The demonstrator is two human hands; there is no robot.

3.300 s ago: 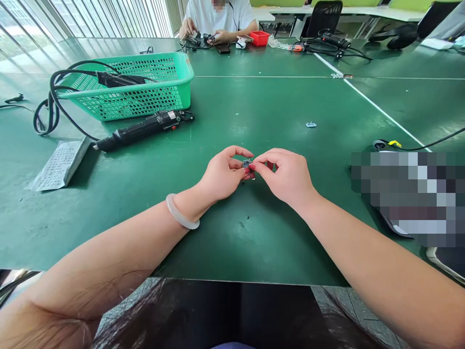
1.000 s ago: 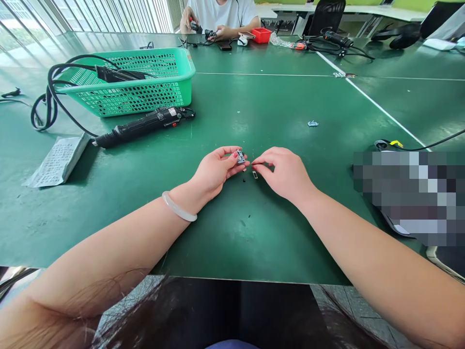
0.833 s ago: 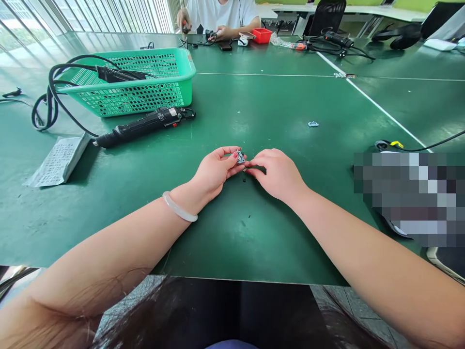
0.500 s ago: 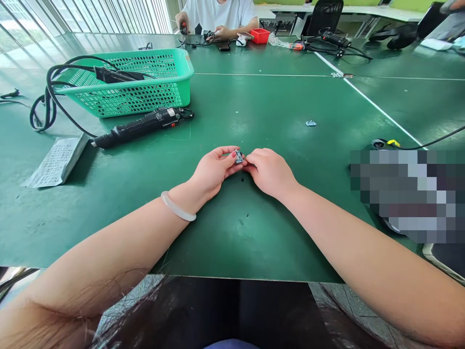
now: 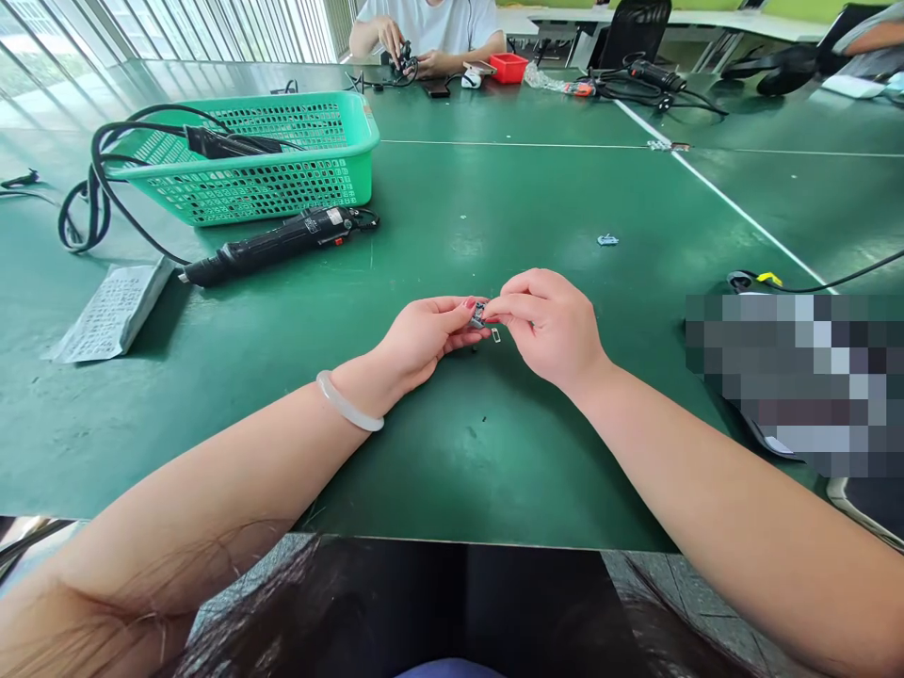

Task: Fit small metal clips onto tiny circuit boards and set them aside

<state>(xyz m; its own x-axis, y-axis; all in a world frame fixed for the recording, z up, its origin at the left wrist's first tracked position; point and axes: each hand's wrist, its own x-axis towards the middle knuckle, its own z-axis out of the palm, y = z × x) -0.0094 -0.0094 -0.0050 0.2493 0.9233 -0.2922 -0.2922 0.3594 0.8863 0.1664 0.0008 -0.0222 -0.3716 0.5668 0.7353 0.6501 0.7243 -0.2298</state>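
Note:
A small grey metallic part (image 5: 478, 314) is pinched between the thumb and fingers of my left hand (image 5: 422, 341), which wears a white bangle (image 5: 347, 403) at the wrist. My right hand (image 5: 555, 325) has its fingertips pressed together against the right side of that part; whether they grip something of their own is hidden. Just below the right fingertips shows a tiny pale rectangular frame (image 5: 495, 335), at or above the green table (image 5: 424, 471). Farther back on the table lies another small grey-blue piece (image 5: 607, 240).
A green basket (image 5: 261, 184) with cables stands back left, a black electric screwdriver (image 5: 275, 245) before it. Left is a paper-wrapped packet (image 5: 113, 311); right, a blurred dark object (image 5: 791, 386). A person (image 5: 430, 38) sits across the table, near a red box (image 5: 508, 68).
My right hand has risen and turned, its fingertips now over the part. My left hand has shifted slightly right and down. The pale frame has come into view. The person opposite has moved a hand inward.

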